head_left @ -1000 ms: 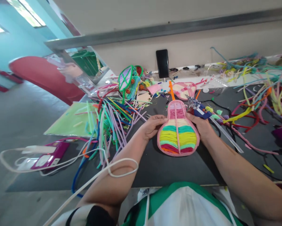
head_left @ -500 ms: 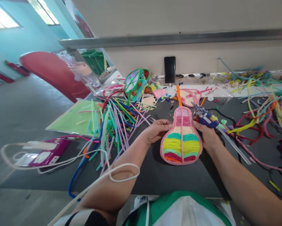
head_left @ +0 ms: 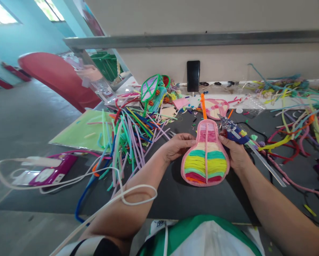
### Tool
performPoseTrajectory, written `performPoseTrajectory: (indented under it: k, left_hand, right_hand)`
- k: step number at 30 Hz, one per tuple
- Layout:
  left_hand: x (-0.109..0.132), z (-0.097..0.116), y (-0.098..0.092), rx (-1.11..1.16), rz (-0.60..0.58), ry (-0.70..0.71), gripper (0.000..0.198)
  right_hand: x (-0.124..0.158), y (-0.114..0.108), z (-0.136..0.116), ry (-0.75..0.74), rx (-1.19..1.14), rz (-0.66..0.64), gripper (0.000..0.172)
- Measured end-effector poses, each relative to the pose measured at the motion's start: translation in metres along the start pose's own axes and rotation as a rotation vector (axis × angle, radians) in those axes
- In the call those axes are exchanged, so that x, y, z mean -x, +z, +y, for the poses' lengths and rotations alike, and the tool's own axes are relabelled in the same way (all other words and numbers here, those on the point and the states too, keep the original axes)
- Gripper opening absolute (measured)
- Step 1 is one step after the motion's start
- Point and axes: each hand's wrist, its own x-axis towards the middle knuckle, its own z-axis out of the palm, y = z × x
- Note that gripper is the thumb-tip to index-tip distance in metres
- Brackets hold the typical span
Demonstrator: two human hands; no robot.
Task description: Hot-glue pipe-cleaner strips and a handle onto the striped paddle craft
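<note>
A pear-shaped craft piece (head_left: pixel 206 156) with a pink rim and bands of pink, yellow, green and red pipe cleaner is held above the dark table (head_left: pixel 175 195). An orange stem (head_left: pixel 203 101) sticks out of its top. My left hand (head_left: pixel 177 145) pinches its left edge near the neck. My right hand (head_left: pixel 235 151) grips its right edge and also holds a glue gun (head_left: pixel 235 132) with a clear glue stick (head_left: pixel 267 164) trailing to the right.
A heap of coloured pipe cleaners (head_left: pixel 127 137) lies left of the piece, with more at the right (head_left: pixel 298 117). A green sheet (head_left: pixel 82 131), a purple device (head_left: pixel 53 172) with white cable, a black phone (head_left: pixel 193 75) against the wall and a second pink piece (head_left: pixel 215 106) are around.
The view has shifted a little; the craft piece and both hands sit slightly to the right and higher in the frame. The grips on the piece look the same.
</note>
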Motion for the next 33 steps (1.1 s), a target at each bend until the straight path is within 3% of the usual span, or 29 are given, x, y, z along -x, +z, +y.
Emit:
performPoseTrajectory:
  k: [15, 20, 23, 28, 33]
  left_hand:
    - [-0.004, -0.004, -0.002, -0.007, 0.064, -0.006, 0.024]
    - [-0.004, -0.004, 0.002, -0.009, -0.055, -0.007, 0.035]
    - [-0.003, -0.003, 0.004, -0.047, -0.043, 0.01, 0.039]
    - [0.008, 0.017, 0.009, -0.146, 0.018, 0.046, 0.037]
    - [0.027, 0.057, 0.03, -0.512, -0.007, 0.033, 0.035]
  right_hand:
    - [0.001, 0.003, -0.001, -0.009, 0.011, 0.022, 0.025]
    - [0.0, 0.004, -0.004, -0.048, -0.009, 0.015, 0.022]
    - [-0.002, 0.003, -0.004, -0.04, -0.085, -0.01, 0.021]
    - [-0.01, -0.007, -0.011, -0.017, -0.193, -0.007, 0.028]
    - [-0.008, -0.013, -0.033, -0.089, -0.304, -0.102, 0.02]
